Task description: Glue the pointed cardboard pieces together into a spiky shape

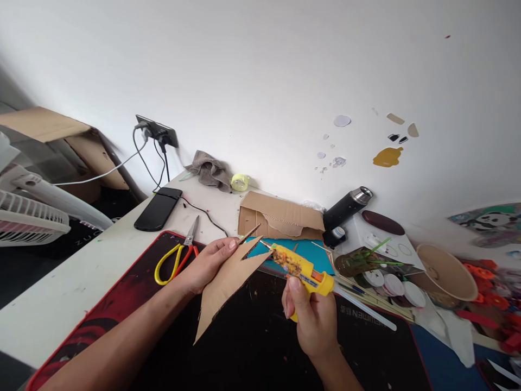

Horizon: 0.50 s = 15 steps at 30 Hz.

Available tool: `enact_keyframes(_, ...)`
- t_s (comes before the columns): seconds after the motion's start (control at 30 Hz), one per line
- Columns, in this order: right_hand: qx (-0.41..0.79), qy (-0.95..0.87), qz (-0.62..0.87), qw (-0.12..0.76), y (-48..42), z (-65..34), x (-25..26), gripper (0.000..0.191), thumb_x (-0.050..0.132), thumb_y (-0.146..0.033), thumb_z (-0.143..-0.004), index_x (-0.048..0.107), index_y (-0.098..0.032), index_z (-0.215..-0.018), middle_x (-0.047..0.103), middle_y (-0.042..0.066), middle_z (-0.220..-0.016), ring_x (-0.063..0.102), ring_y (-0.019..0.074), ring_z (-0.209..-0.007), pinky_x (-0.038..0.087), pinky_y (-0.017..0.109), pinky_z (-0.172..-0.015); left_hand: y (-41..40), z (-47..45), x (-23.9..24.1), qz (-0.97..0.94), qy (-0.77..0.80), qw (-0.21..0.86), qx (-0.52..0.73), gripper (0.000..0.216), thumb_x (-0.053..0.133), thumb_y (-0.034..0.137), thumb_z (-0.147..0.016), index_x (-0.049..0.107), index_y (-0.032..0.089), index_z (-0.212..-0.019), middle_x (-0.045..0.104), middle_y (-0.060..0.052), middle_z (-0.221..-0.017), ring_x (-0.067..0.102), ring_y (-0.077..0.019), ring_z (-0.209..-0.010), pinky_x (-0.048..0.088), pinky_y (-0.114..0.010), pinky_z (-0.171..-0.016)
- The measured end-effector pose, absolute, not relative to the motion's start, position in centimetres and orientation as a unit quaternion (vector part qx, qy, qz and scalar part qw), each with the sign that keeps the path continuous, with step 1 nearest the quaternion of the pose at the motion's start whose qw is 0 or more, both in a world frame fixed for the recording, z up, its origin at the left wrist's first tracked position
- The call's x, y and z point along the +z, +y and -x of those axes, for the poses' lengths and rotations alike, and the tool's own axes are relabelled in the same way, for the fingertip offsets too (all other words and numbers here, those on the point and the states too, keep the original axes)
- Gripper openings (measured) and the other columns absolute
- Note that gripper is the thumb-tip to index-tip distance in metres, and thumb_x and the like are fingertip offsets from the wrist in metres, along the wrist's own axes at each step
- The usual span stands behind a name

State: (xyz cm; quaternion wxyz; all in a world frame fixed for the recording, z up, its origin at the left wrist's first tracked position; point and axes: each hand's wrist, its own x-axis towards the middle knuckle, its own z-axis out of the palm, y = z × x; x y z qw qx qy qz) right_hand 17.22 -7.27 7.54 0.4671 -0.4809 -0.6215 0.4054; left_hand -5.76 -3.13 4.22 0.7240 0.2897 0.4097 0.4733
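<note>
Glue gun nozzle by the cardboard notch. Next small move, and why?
Likely nudge the right hand slightly left so the glue gun nozzle meets the notch edge of the cardboard piece. The nozzle points at the notch, seemingly just short of it, and the left hand holds the piece raised.

Pretty cluttered white tabletop (81, 282) up against the wall

A big black mat with a red edge (122, 296) covers the near part. Further back there's a dark phone (158, 208), a grey rag (210, 170), a yellowish tape roll (240, 182), a torn cardboard box (280, 217) and a black flask (348, 206).
</note>
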Motion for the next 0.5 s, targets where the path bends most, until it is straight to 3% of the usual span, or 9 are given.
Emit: enact_keyframes(0.5, 0.422, -0.609, 0.481, 0.468, -7.00, -17.17, 7.84, 0.058, 0.053, -0.052, -0.108, 0.048, -0.022, -0.058, 0.049, 0.000, -0.051, 0.052, 0.0134, -0.048, 0.040, 0.028, -0.052, -3.19, 5.80, 4.45, -0.305, 0.411, 0.719, 0.470, 0.054, 0.087, 0.068, -0.074, 0.076, 0.017, -0.084, 0.071, -0.003, -0.077, 0.062, -0.0149, -0.066, 0.049, -0.022, -0.061)
